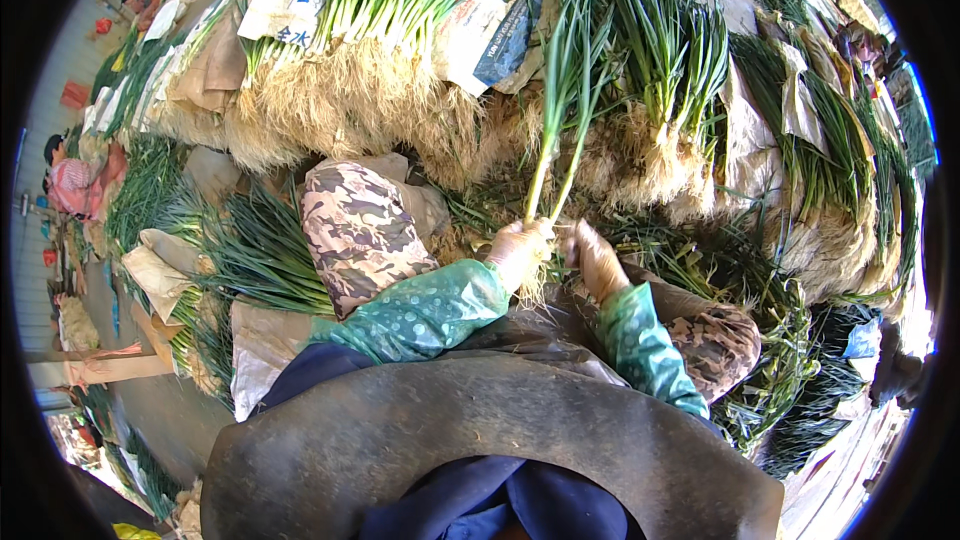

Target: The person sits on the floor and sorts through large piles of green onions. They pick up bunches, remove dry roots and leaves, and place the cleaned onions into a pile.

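Note:
My left hand (517, 251) is closed around the root end of a few green onion stalks (544, 165), whose leaves point up and away. Pale roots hang below the fingers. Close on the right, my right hand (592, 259) is blurred, its fingers bent near the stalk bases; whether it pinches anything is unclear. Both forearms wear green dotted plastic sleeves. Beyond the hands lies a large heap of green onions (397, 37) with bushy roots facing me. A smaller bundle (667, 112) rests to the right of the held stalks.
Camouflage-covered knees flank the hands. Onion bundles (270, 247) lie left, by a woven sack (262, 337). Stripped leaves (772, 337) litter the ground at right. Printed sacks (487, 30) lie among the far heap. Another person (79, 180) is at the far left.

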`<move>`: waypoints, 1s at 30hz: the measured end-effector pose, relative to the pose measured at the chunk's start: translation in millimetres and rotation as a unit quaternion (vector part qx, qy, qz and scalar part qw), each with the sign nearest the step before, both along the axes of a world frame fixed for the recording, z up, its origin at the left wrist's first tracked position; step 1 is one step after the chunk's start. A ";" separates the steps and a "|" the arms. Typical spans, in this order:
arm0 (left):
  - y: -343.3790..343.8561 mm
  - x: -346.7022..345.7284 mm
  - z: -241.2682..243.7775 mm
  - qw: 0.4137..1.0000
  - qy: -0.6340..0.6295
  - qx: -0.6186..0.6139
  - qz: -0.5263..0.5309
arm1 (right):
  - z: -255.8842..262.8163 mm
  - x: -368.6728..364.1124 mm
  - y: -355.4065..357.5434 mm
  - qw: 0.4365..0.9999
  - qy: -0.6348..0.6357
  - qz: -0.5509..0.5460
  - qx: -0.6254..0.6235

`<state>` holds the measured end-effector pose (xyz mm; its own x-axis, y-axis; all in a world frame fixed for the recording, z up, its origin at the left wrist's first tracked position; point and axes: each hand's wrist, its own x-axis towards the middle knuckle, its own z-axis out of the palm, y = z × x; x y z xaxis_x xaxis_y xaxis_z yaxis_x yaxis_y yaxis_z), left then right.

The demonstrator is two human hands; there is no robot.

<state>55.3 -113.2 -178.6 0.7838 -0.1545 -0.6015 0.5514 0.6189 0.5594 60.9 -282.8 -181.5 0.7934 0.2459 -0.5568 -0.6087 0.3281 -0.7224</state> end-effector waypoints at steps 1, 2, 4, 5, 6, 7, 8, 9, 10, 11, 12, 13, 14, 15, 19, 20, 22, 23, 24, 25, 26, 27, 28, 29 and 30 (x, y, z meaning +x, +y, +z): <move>0.0 -3.4 -2.8 0.999 -0.002 -0.010 -0.036 | 24.6 17.2 12.4 0.998 -0.011 -0.041 0.036; 2.7 -5.7 3.9 0.996 0.005 -0.028 -0.088 | 21.3 34.1 13.6 0.994 0.013 -0.069 0.083; 3.2 -4.1 21.9 0.994 0.000 -0.016 -0.109 | 4.8 62.5 7.3 0.976 0.004 -0.119 0.184; 2.2 -2.7 26.2 0.993 -0.005 -0.011 -0.118 | -8.8 69.4 2.5 0.951 0.050 -0.154 0.263; 2.6 0.6 12.5 0.997 -0.033 0.000 -0.074 | -1.2 68.2 14.5 0.949 0.036 -0.156 0.273; 0.8 1.7 10.9 0.997 -0.041 0.004 -0.064 | 7.3 58.2 17.4 0.947 0.021 -0.165 0.276; -0.7 3.3 9.5 0.997 -0.049 0.008 -0.053 | -38.4 56.2 5.7 0.977 -0.211 0.015 -0.031; 2.4 4.0 7.7 0.998 -0.054 0.014 -0.036 | -29.3 43.6 5.6 0.823 -0.502 0.145 -0.223; 3.2 9.4 9.7 0.998 -0.050 0.031 -0.031 | -39.3 30.5 2.3 0.909 -0.275 0.283 -0.135; 4.7 12.3 12.3 0.997 -0.040 0.050 -0.033 | -49.7 16.4 0.3 0.921 -0.019 0.373 -0.109; 4.8 13.7 10.4 0.996 -0.042 0.058 -0.050 | -61.6 7.6 -4.5 0.938 -0.003 0.327 -0.114; 5.3 13.8 8.3 0.995 -0.041 0.070 -0.065 | -66.5 4.3 -2.9 0.952 0.014 0.282 -0.116; 3.7 15.4 7.0 0.994 -0.033 0.060 -0.085 | -73.8 14.1 4.9 0.990 0.105 0.082 0.043; 15.2 12.2 0.5 0.994 -0.015 0.067 -0.084 | 23.5 29.5 53.0 0.993 0.101 -0.057 0.035; 15.2 10.3 9.4 0.876 -0.159 0.416 -0.187 | 12.3 76.7 14.1 0.996 -0.078 0.011 -0.043; 16.7 10.9 -18.7 0.834 -0.208 0.482 -0.169 | 9.9 75.9 18.2 0.983 -0.119 0.043 -0.136; 15.1 12.3 -9.5 0.796 -0.226 0.546 -0.130 | 6.0 62.0 30.6 0.974 -0.126 0.023 -0.185; 14.6 13.6 -6.1 0.778 -0.231 0.575 -0.105 | 7.2 51.7 36.0 0.948 -0.136 0.084 -0.276; 8.9 17.9 -3.6 0.803 -0.215 0.552 -0.071 | -45.3 35.5 25.8 0.948 -0.171 0.094 -0.250; 8.0 22.6 7.2 0.824 -0.174 0.535 -0.074 | -79.6 20.0 23.8 0.871 -0.148 0.248 -0.397; 6.6 26.3 0.0 0.826 -0.187 0.531 -0.029 | -112.7 5.8 24.8 0.744 -0.148 0.410 -0.507; 10.8 29.6 -10.6 0.823 -0.196 0.532 0.018 | -120.2 3.9 19.7 0.732 -0.126 0.481 -0.465; 12.6 34.1 -13.1 0.843 -0.164 0.510 0.043 | -121.0 5.7 11.3 0.716 -0.103 0.546 -0.423; 14.9 39.1 -31.7 0.862 -0.154 0.479 0.057 | -122.8 10.6 4.5 0.695 -0.079 0.606 -0.378; 18.6 42.4 -33.5 0.905 -0.083 0.413 0.055 | -118.6 22.0 5.2 0.753 -0.104 0.482 -0.435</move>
<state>97.7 -94.6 -212.2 0.8572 0.3795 -0.3481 0.3774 -0.0028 0.9261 83.0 -277.5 -300.1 0.5718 0.3766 -0.7288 -0.1058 -0.8471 -0.5208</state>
